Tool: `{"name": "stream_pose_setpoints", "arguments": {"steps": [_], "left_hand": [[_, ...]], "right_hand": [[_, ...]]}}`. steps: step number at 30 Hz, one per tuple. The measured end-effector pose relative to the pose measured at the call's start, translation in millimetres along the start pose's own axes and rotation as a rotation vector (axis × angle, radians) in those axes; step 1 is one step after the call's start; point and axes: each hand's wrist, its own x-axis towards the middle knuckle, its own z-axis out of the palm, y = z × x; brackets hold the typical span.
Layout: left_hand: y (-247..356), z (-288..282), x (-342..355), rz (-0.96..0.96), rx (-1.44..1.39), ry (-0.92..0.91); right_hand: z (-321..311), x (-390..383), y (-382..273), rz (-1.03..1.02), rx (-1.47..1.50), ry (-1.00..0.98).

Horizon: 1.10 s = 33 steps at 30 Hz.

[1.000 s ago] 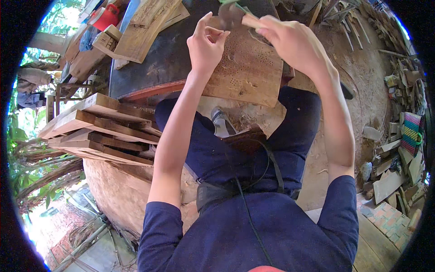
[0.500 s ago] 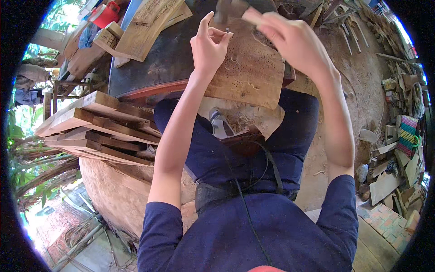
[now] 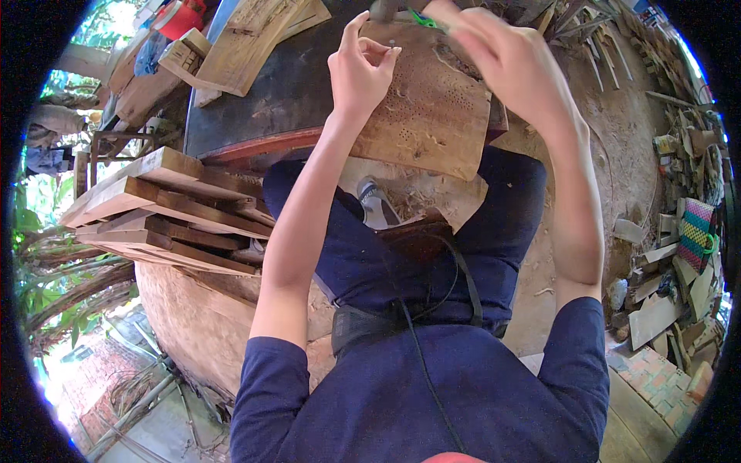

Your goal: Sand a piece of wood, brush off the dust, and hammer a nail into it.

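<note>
Presently located at the fingertips of the left hand (image 3: 361,81): a small, pale, nail-like piece (image 3: 392,41), just past the thumb tip, over the far left part of a holed board (image 3: 421,135). Nearly closed into a pinch, with thumb and a curled finger drawn together at the piece; too small in view to tell exactly how each pad meets it. Extended clear of the pinch, toward the far side of the bench (image 3: 258,123): the same hand's index finger.

Wrapped around the wooden handle of a hammer (image 3: 382,10): the right hand (image 3: 513,58), closed and blurred. Positioned beyond the pinch, near the raised index fingertip and apart from the nail-like piece: the dark hammer head, partly cut off by the upper limit of the view. Cannot tell its height above the board.

Laid at the right end of the bench, slightly past the reddish near edge: the holed board, with many fine holes across its face. Visible beyond it, beside the hammer: a bright green object (image 3: 421,18). Placed toward the far left corner of the bench: loose planks (image 3: 255,50). Stacked outside the near left corner: thick timber boards (image 3: 174,202).
</note>
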Motion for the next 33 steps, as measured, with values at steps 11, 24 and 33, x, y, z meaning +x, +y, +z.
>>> {"name": "stream_pose_setpoints", "arguments": {"steps": [11, 24, 33], "left_hand": [[0, -3, 0, 0.048, 0.026, 0.003], [-2, 2, 2, -0.002, -0.026, 0.025], [-3, -2, 2, 0.032, 0.023, 0.018]], "right_hand": [[-9, 10, -4, 0.064, -0.142, -0.329], [-4, 2, 8, 0.255, -0.148, -0.391], [1, -1, 11, 0.202, -0.059, -0.285]]}}
